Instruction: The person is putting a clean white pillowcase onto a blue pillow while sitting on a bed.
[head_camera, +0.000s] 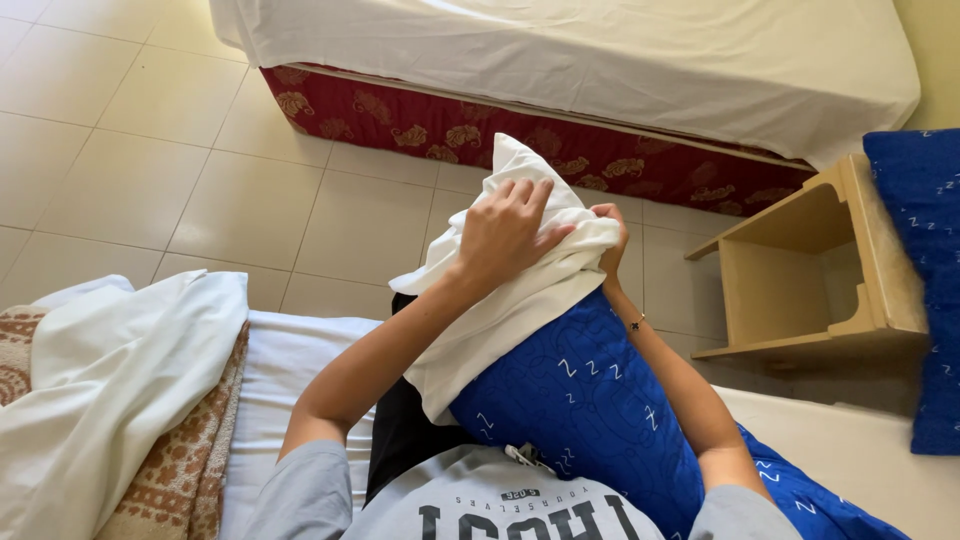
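Note:
A blue patterned pillow (590, 390) rests upright on my lap, its top end covered by a white pillowcase (520, 300). My left hand (505, 232) presses on the top of the pillowcase, fingers gripping the cloth. My right hand (612, 235) clutches the pillowcase's edge on the far side, mostly hidden behind the fabric. A thin bracelet circles my right wrist.
A bed with a white sheet (600, 50) and red patterned base (450, 130) stands across the tiled floor (150, 170). A wooden bedside stand (820, 270) is at right, beside another blue pillow (925, 280). Crumpled white linen (110, 380) lies on my left.

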